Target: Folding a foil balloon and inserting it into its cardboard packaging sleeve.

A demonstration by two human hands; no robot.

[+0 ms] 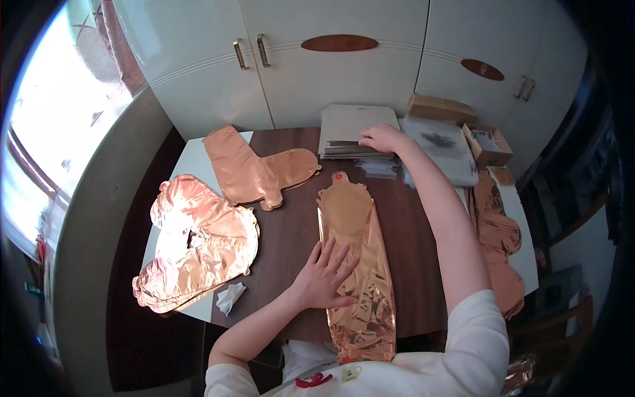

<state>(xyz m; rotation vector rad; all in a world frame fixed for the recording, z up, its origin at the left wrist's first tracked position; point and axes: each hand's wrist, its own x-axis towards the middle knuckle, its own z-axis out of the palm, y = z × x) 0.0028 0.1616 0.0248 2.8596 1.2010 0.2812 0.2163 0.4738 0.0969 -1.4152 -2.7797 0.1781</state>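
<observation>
Flat on the dark brown table lies a long rose-gold foil balloon point(370, 264), folded lengthwise, its narrow tab pointing away from me. My left hand point(322, 276) rests on its middle with fingers spread. My right hand point(382, 137) reaches to the back of the table, fingers bent over the front edge of a stack of grey-beige cardboard sheets point(354, 120). It seems to pinch the top sheet, though the fingertips are partly hidden. Just below the stack sit small clear plastic packets point(377, 168).
More foil balloons point(264, 172) lie at the back left, with a shiny pile point(198, 245) nearer and others point(497, 231) at the right edge. A crumpled white tissue point(230, 298) sits near left. Clear plastic bags point(440, 149) and a small open box point(488, 142) stand back right. White cabinets point(337, 79) rise behind.
</observation>
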